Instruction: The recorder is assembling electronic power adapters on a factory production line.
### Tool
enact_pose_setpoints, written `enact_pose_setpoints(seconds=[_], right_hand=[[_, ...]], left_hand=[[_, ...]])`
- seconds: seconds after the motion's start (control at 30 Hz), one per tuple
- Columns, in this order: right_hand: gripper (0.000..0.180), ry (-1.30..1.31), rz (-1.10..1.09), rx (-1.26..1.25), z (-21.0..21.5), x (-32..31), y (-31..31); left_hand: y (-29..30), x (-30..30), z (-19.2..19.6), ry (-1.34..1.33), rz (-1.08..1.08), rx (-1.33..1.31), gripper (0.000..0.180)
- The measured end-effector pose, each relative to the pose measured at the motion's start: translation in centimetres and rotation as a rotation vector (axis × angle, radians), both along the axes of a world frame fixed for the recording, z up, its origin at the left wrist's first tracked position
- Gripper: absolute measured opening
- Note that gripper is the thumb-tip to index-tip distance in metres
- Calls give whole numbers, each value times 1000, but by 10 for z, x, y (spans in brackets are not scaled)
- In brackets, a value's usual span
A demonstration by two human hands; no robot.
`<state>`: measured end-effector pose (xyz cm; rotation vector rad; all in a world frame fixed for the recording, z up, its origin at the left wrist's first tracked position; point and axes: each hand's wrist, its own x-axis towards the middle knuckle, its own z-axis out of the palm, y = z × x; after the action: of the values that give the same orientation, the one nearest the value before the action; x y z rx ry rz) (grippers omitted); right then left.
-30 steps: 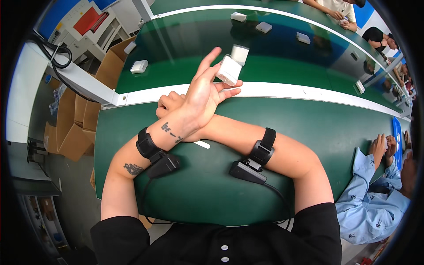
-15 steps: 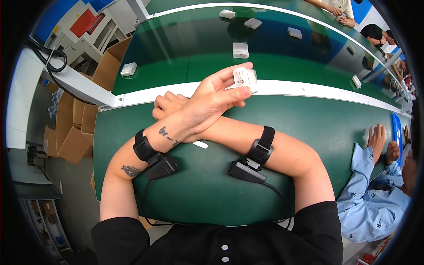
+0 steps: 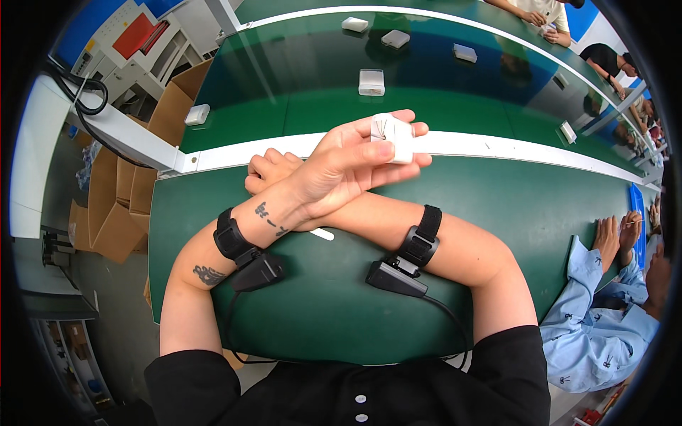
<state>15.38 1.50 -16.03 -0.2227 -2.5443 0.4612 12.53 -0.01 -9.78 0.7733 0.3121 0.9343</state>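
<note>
My forearms are crossed above the green table [image 3: 398, 305], the left one over the right. My left hand [image 3: 348, 156], reaching to the right with its palm up, holds a small white box [image 3: 399, 142]. The thumb presses on the box's near side and the other fingers spread behind it. Thin dark lines mark its left part; whether they are wires or print I cannot tell. Toward the left, my right hand [image 3: 273, 167] rests near the white rail, fingers loosely curled, partly hidden by the left forearm. A white flat strip [image 3: 322, 234] lies just below the crossed wrists.
Beyond the white rail [image 3: 483, 145], several white boxes [image 3: 371, 82] lie on a glossy green belt [image 3: 305, 113]. Black straps with corded devices [image 3: 257, 272] sit on both forearms. Right, a co-worker's hands [image 3: 607, 241] are by a blue tray [image 3: 637, 206]. Cardboard boxes [image 3: 117, 206] stand left.
My left hand has turned the white box so a broader face shows, and its fingers have spread. The boxes on the belt have shifted left. My right hand has stayed put.
</note>
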Motion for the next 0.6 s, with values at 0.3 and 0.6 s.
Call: enact_pose_setpoints(seconds=[0.3, 0.6], right_hand=[[39, 15, 6, 13, -1, 1, 0], [36, -29, -11, 18, 6, 1, -2]], left_hand=[[0, -1, -3, -21, -92, 30, 59], [-2, -3, 5, 165, 56, 69, 71]])
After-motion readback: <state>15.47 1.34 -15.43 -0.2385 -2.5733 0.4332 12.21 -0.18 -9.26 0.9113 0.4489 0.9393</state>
